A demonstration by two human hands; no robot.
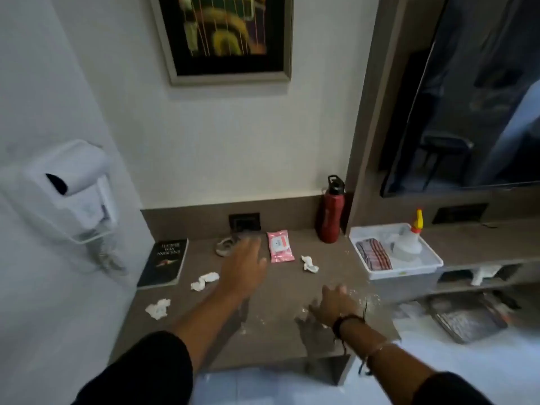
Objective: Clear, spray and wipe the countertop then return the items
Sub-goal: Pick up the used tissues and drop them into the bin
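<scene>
The brown countertop (pixel 280 287) carries a black book (pixel 163 263) at the left, a coiled band-like object (pixel 225 246) at the back, a pink wipes packet (pixel 280 246), a red bottle (pixel 330 213) and three crumpled tissues (pixel 204 281) (pixel 158 308) (pixel 309 263). White crumbs lie near the front right. My left hand (pixel 245 266) is stretched out open over the counter, fingers near the coiled object and the wipes packet. My right hand (pixel 333 302) hovers open, palm down, over the crumbs. A white tray (pixel 432 258) at the right holds a spray bottle (pixel 410 239) and a striped cloth (pixel 373 254).
A wall-mounted white dispenser (pixel 73 191) sticks out at the left. A framed picture (pixel 225 36) hangs above. A dark TV screen (pixel 473 97) fills the right, with shelves below it. A metal tray (pixel 467 317) lies low at the right. A socket plate (pixel 245 222) sits in the backsplash.
</scene>
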